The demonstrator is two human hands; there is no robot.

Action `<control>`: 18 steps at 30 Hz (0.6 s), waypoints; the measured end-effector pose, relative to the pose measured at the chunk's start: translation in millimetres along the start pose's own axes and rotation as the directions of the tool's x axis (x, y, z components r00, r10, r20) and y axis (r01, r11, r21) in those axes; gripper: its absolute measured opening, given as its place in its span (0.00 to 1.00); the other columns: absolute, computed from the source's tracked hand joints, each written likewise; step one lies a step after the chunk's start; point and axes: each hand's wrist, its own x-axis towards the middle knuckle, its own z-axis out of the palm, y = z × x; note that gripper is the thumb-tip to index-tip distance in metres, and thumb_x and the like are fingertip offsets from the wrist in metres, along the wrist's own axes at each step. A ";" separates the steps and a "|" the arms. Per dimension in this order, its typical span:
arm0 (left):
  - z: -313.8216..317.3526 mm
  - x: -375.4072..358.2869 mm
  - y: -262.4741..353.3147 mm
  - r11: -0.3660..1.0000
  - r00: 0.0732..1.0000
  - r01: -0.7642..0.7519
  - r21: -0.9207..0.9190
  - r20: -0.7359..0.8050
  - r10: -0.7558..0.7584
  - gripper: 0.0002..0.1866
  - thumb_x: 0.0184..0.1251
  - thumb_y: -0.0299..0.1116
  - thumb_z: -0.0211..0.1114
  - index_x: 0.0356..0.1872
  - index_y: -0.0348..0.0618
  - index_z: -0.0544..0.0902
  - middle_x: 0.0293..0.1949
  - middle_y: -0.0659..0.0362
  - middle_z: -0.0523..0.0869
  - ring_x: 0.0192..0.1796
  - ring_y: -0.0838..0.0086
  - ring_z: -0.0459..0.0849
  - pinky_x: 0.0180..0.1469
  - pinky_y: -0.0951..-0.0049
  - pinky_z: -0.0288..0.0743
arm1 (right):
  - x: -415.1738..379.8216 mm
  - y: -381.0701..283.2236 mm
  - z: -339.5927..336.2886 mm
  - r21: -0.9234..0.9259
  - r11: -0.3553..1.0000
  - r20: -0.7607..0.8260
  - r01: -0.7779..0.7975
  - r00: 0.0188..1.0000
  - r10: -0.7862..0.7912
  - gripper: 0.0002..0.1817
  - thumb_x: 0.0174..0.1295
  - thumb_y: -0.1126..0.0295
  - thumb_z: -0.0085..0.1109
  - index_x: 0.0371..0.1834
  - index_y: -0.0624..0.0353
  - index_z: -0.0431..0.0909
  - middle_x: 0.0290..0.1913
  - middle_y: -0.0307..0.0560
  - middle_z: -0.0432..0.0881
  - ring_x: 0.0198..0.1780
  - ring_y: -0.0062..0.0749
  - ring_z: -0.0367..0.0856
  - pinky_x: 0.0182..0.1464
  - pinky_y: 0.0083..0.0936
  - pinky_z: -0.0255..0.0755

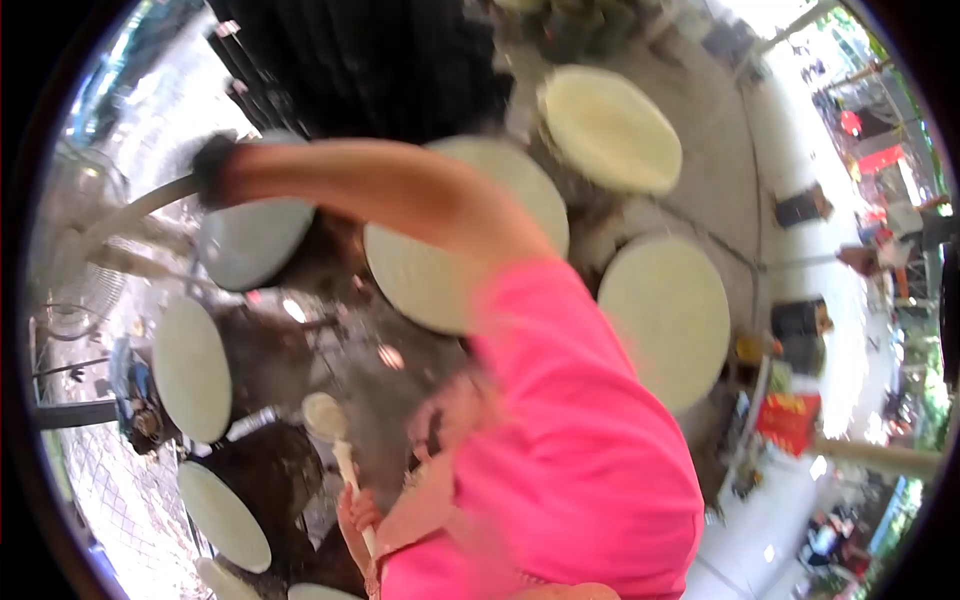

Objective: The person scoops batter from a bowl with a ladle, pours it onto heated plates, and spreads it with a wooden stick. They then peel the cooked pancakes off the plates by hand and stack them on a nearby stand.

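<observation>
My left hand (361,512), low and left of centre, has its fingers wrapped round the pale handle of a ladle (324,416) with a rounded head. Across the top of the view reaches my right arm, bare below a pink sleeve, over several large pale round discs. At its end my right hand (212,170) looks black and blurred, and its fingers cannot be made out. A curved pale stick (150,203) meets it there; whether it is gripped cannot be told. Below the arm lies a large pale disc (425,275), partly covered by the arm. A greyish disc (255,240) lies under my right hand.
More pale discs (612,130) stand at the upper right and lower left. A fan (75,290) is at the left edge. Dark bins (800,320) and a red sign (788,420) are at the right. A black mass (360,65) fills the top.
</observation>
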 end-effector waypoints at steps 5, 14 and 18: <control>-100.1 -81.4 10.6 0.991 0.990 -0.127 -0.039 -0.071 0.124 0.20 0.68 0.41 0.42 0.58 0.48 0.64 0.17 0.64 0.64 0.13 0.82 0.62 0.13 0.81 0.58 | 84.5 -206.6 109.0 -0.094 0.878 0.345 0.469 0.843 -0.413 0.09 0.52 0.64 0.56 0.32 0.54 0.79 0.30 0.45 0.81 0.29 0.30 0.79 0.32 0.27 0.73; -136.4 -112.0 -130.8 0.595 0.738 -0.579 -0.557 -0.047 0.674 0.22 0.64 0.46 0.49 0.12 0.47 0.62 0.09 0.67 0.58 0.09 0.84 0.58 0.08 0.84 0.51 | 59.6 -448.3 258.1 0.198 0.645 0.656 0.738 0.389 -0.647 0.08 0.49 0.64 0.58 0.30 0.52 0.81 0.31 0.46 0.81 0.30 0.32 0.78 0.32 0.29 0.72; -211.6 -91.6 -204.4 0.267 0.421 -0.695 -0.668 -0.077 0.904 0.07 0.62 0.40 0.53 0.38 0.55 0.73 0.13 0.67 0.60 0.09 0.84 0.57 0.08 0.85 0.51 | 11.2 -350.3 402.0 0.186 0.655 0.592 0.733 0.448 -0.670 0.24 0.46 0.54 0.51 0.43 0.58 0.74 0.38 0.56 0.78 0.43 0.48 0.74 0.47 0.38 0.66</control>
